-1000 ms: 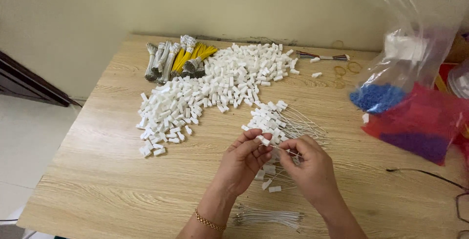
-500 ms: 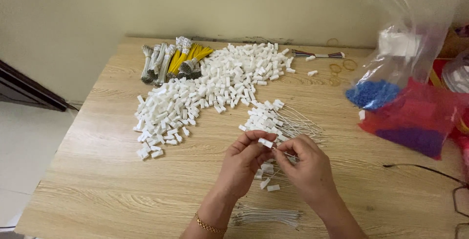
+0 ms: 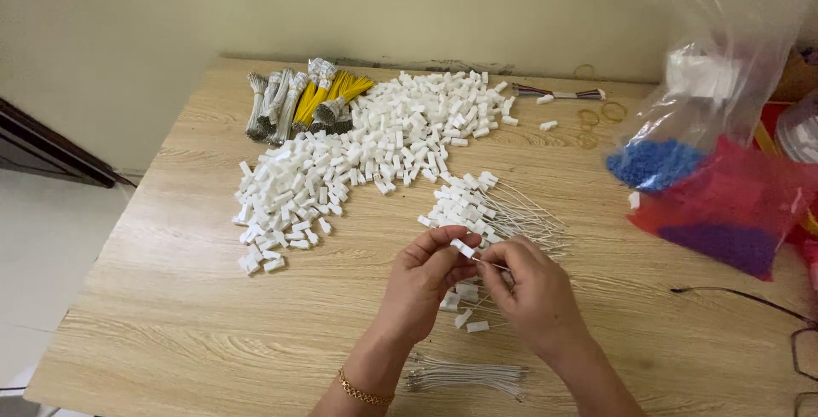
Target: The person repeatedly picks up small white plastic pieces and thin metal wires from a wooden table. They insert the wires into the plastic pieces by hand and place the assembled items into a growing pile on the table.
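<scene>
Wooden table (image 3: 170, 298), bare at left and near edges; white connector heap (image 3: 366, 153) far centre, bags (image 3: 724, 187) at right edge. Near centre, left hand (image 3: 422, 285) pinches a connector (image 3: 463, 248); right hand (image 3: 532, 293) pinches a wire (image 3: 492, 264) touching it.

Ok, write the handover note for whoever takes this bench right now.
Left hand: pinches a white connector.
Right hand: holds a thin wire at that connector.
Done: wired connectors lie fanned just beyond the hands.
Left: big loose connector pile, wire bundles at the table's far edge, spare wires near the wrists.
</scene>
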